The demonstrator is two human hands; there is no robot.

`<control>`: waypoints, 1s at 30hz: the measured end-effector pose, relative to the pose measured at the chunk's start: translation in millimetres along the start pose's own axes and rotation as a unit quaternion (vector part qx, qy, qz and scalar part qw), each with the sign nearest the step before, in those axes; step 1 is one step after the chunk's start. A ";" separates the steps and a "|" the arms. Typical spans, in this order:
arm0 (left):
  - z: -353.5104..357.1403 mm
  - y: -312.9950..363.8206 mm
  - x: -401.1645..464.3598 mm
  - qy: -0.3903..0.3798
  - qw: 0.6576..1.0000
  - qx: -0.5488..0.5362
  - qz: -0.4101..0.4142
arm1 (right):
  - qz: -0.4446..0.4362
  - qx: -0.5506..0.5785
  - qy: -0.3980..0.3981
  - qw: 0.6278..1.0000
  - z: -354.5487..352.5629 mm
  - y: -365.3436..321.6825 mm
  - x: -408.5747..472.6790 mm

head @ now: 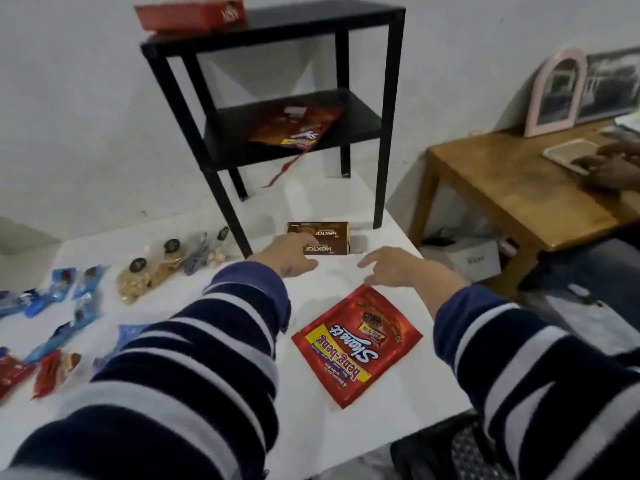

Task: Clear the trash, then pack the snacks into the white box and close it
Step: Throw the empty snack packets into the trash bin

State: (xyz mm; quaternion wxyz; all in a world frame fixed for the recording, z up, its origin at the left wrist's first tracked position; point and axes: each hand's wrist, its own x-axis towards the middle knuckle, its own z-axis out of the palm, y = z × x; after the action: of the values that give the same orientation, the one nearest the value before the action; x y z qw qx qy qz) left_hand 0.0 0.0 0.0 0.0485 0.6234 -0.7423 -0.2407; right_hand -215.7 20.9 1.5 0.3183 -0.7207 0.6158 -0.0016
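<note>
A brown Nextar pack point(329, 237) lies on the white table point(311, 427) by the black shelf's front legs. My left hand point(289, 254) touches its near left corner, fingers spread. My right hand point(394, 268) hovers open just right of it, holding nothing. A flat red Beng-Beng bag point(356, 344) lies on the table below my right hand. Another red bag point(298, 129), torn open, rests on the shelf's lower board. Several blue and red wrapped snacks point(59, 306) and clear packs of nuts point(156, 268) lie at the left.
The black two-level shelf point(277, 39) stands on the table's far part, with a red box point(190, 13) on top. A wooden table point(519, 192) is at the right, where another person's hands rest. A white box point(474, 261) sits on the floor between the tables.
</note>
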 end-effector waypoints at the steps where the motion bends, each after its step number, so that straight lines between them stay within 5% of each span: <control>1: 3.3 -3.4 5.8 -0.005 1.000 0.003 0.006 | 0.019 0.011 -0.012 1.000 8.8 4.1 3.7; 8: 20.4 -49.6 88.9 0.023 0.993 0.059 0.103 | 0.065 0.054 0.007 0.996 61.0 29.3 31.9; 17: 28.3 -65.0 159.2 -0.067 0.947 0.272 0.160 | 0.096 0.073 0.038 0.992 78.3 48.6 49.8; 22: 32.1 -65.3 138.7 -0.044 0.969 0.209 0.121 | 0.088 0.082 0.014 0.993 60.0 50.0 48.5; 30: 22.0 -49.3 65.1 0.015 0.997 -0.072 -0.020 | 0.084 0.252 -0.040 0.963 14.4 35.5 16.3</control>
State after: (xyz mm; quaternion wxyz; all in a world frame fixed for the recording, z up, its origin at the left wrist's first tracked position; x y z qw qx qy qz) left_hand 22.1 -60.5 -54.8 0.0995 0.6362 -0.7099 -0.2851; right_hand -237.6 11.6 -32.7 0.5132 -0.5622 0.6406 -0.1008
